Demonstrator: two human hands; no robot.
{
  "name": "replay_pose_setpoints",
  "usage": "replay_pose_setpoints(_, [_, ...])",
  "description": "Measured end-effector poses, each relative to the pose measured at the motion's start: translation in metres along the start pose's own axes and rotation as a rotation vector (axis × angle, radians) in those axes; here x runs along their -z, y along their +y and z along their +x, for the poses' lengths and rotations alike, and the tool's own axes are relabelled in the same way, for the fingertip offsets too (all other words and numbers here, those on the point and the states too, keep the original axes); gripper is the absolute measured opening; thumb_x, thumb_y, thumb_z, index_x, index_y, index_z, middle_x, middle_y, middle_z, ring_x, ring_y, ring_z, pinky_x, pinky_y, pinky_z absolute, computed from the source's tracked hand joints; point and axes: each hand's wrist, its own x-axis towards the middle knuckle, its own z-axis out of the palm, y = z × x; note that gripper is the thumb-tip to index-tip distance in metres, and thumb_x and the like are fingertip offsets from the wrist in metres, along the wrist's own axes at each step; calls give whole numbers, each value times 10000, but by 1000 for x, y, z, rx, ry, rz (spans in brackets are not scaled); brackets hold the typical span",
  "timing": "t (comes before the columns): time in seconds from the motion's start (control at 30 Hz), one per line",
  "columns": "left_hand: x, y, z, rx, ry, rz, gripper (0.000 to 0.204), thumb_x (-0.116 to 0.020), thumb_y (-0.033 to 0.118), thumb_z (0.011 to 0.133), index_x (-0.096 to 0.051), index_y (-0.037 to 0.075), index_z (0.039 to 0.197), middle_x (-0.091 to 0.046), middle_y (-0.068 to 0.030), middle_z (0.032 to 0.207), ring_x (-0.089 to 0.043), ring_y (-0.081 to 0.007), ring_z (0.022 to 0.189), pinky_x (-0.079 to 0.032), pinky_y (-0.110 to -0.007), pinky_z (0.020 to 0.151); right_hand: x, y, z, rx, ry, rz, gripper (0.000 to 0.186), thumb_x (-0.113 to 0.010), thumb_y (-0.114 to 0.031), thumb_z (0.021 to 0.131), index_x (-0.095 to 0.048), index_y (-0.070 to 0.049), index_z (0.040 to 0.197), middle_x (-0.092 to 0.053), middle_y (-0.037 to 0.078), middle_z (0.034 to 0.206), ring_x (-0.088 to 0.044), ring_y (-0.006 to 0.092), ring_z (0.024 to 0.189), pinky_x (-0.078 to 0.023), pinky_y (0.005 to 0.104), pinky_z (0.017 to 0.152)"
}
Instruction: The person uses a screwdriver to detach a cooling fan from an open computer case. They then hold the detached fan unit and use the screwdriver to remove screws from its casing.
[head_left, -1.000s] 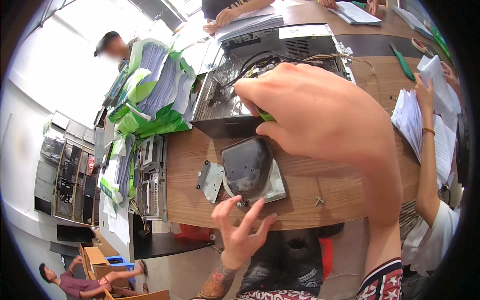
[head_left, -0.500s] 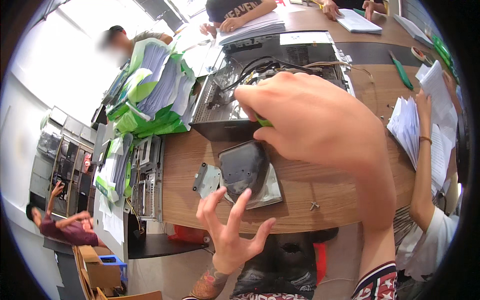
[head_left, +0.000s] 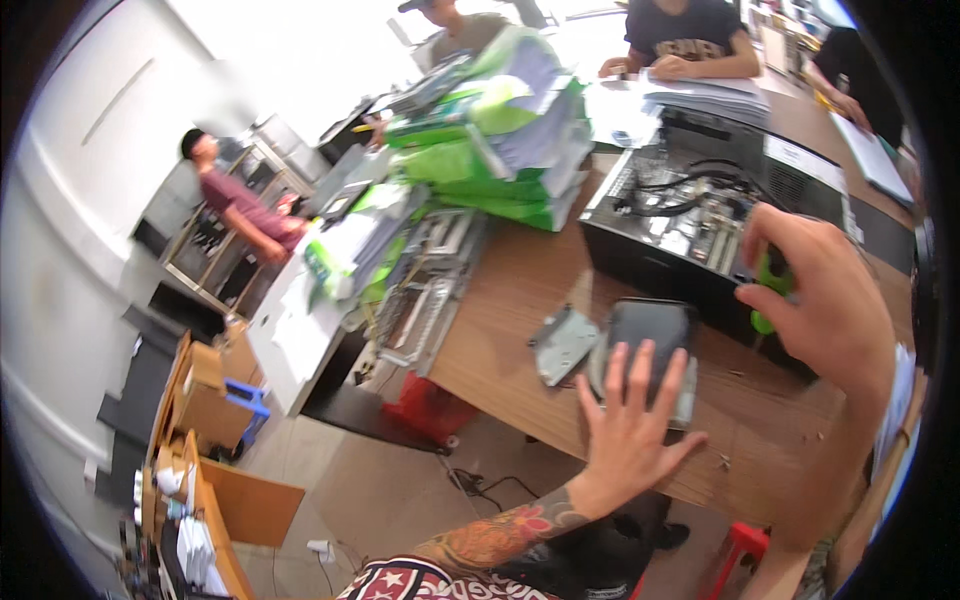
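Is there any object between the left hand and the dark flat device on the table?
Nothing visible stands between them. The left hand is spread just at the near edge of the dark flat device, fingertips over it; contact is unclear.

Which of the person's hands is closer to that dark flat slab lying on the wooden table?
The left hand: its fingertips overlap the dark flat slab. The right hand is off to the slab's right, gripping a green-handled tool by the open computer case.

The right hand (head_left: 825,300) covers most of a green-handled tool (head_left: 772,290), hiding its tip. The left hand (head_left: 628,430) hides the dark drive's (head_left: 648,335) near edge. Small screws on the worktop (head_left: 500,310) are too small to tell.
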Motion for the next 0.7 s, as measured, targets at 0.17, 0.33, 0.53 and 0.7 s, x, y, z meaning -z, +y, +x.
replay_pose_setpoints(0.17, [-1, -9, -2, 33, 93, -9, 782, -749, 495, 713, -488, 218, 1396, -361, -158, 1433, -285, -388, 1355, -276, -622, 1014, -13, -12, 3, -121, -18, 63, 293, -735, -34, 722, -510, -47, 909, -582, 111, 869, -555, 329, 922, -447, 398, 792])
replay_pose_setpoints(0.33, [-3, -1, -1, 25, 125, -53, 658, -730, 374, 738, -536, 247, 1353, -385, -145, 1430, -297, -377, 1360, -292, -593, 1007, 1, -10, 5, -164, -70, 83, 286, -733, -29, 718, -515, -43, 902, -577, 123, 837, -559, 332, 869, -451, 394, 758])
replay_pose_setpoints(0.53, [7, -1, -4, 71, 38, 9, 643, -733, 340, 738, -546, 291, 1351, -361, -140, 1476, -288, -377, 1384, -327, -568, 987, -10, -9, 8, -41, -26, 94, 269, -724, -35, 719, -522, -35, 897, -574, 140, 808, -556, 352, 813, -437, 408, 765])
replay_pose_setpoints(0.7, [8, -1, -4, 38, 38, -48, 649, -745, 318, 713, -567, 283, 1336, -357, -147, 1477, -287, -387, 1387, -347, -552, 971, 6, -14, 7, -81, -101, 90, 239, -704, -67, 753, -527, -22, 907, -596, 147, 834, -579, 360, 843, -440, 415, 782])
